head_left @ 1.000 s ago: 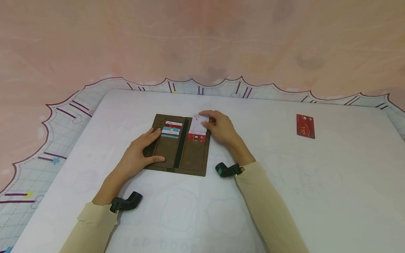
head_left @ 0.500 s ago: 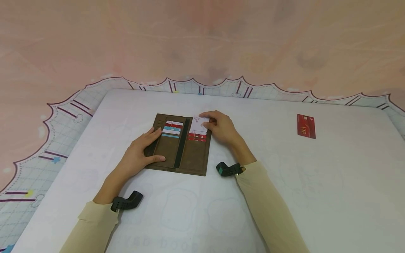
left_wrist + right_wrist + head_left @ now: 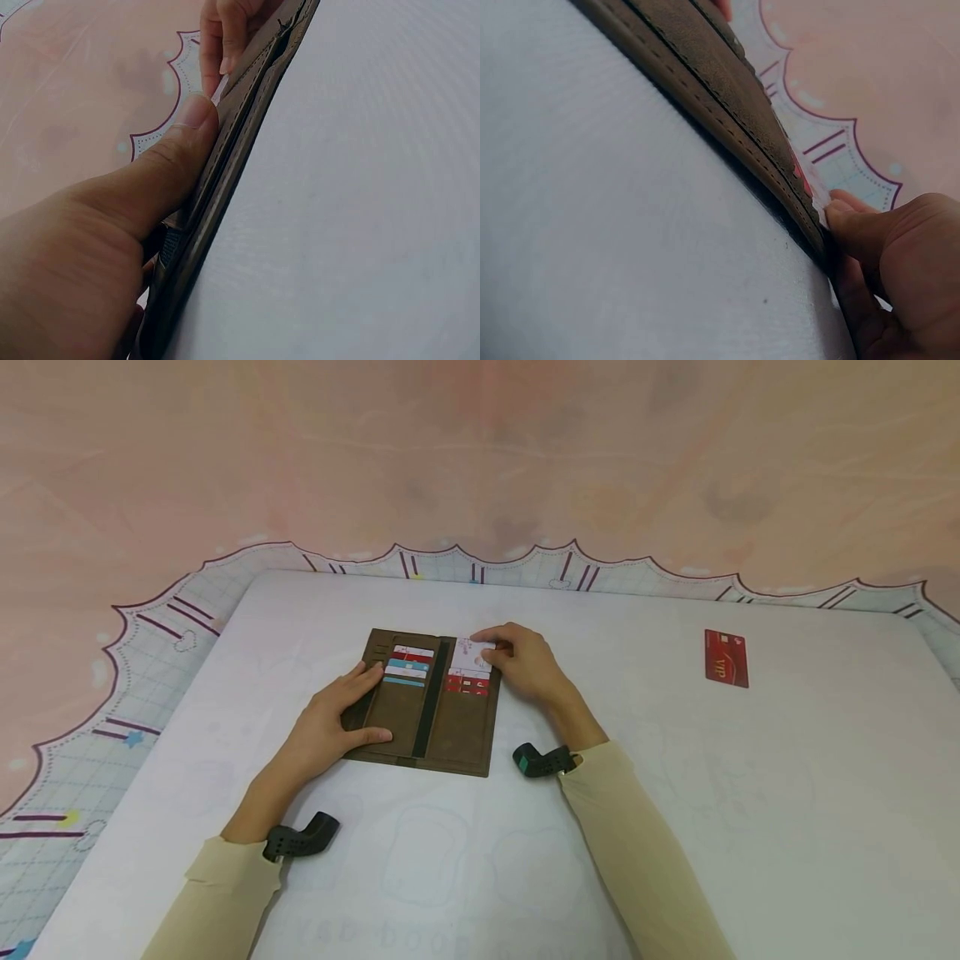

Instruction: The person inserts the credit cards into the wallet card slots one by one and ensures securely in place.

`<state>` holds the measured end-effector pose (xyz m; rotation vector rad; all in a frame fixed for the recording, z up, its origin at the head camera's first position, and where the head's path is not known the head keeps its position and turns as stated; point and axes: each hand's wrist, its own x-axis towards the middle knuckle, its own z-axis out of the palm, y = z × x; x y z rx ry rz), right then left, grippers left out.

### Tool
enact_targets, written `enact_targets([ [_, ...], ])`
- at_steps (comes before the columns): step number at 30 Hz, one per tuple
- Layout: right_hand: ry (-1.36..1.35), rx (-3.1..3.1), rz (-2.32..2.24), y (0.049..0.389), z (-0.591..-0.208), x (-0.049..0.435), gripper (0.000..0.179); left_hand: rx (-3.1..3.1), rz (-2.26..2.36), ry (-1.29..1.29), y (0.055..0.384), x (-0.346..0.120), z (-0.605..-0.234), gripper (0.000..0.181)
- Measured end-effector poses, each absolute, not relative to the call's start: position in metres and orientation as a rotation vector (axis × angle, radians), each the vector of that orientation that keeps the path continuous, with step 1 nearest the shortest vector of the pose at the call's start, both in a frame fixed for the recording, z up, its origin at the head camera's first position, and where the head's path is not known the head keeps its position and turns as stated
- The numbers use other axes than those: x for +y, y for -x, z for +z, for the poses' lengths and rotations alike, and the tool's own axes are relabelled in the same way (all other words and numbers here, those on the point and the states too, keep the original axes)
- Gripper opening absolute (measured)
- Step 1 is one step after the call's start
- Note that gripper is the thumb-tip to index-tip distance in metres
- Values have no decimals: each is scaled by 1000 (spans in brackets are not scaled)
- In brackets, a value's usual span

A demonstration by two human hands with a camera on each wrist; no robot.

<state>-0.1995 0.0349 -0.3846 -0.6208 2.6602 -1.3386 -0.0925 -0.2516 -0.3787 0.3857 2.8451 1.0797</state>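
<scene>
A brown bifold wallet (image 3: 461, 735) lies spread open on the white table in the head view. My left hand (image 3: 330, 714) rests flat across its left panel, thumb and fingers spread; the thumb shows large over the stitched leather in the left wrist view. At the top of the right panel, my right hand (image 3: 528, 664) pinches a white card (image 3: 468, 653) with a faint pink pattern between thumb and forefinger. This card stands just above red cards (image 3: 468, 682) tucked in the slots. Several white, red and blue cards (image 3: 407, 670) fill the left panel's slots.
A red VIP card (image 3: 725, 658) lies alone on the right of the white table (image 3: 637, 827). Scalloped, patterned cloth (image 3: 525, 572) borders the table's far edge. Black wrist devices (image 3: 302, 839) sit at both cuffs.
The white card has slid slightly down toward the right panel's slots, with less of it showing. My right hand keeps its pinch, and my left hand stays on the wallet.
</scene>
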Motion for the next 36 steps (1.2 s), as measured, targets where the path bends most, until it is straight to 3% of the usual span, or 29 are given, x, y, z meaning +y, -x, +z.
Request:
enact_targets([
  [36, 743, 2643, -1310, 201, -384, 37, 26, 2843, 1087, -380, 92, -252, -379, 89],
])
